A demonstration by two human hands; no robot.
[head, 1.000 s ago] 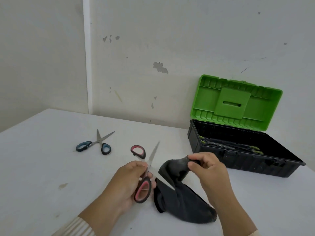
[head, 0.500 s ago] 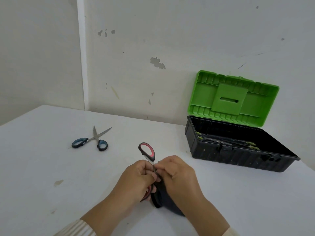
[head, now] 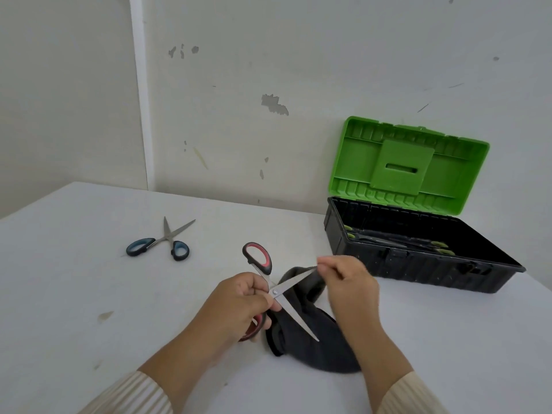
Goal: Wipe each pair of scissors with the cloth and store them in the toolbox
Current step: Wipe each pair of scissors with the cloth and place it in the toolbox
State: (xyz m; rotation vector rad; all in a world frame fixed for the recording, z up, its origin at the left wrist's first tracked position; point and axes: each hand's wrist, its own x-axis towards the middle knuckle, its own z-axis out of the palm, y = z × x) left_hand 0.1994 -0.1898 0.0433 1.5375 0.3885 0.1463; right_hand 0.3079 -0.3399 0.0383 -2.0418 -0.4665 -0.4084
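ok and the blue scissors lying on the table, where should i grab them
By the two handle loops, coming down from above on the near side. The blue scissors lie flat on the table with the blades splayed open and pointing away, so the loops are the nearer, blunt end. Closing fingers over both loops would probably also draw the blades together.

Pale wall [head: 328,55], paint chipped. A white strip [head: 140,100] runs down the corner. White table [head: 74,294] below, lightly stained.
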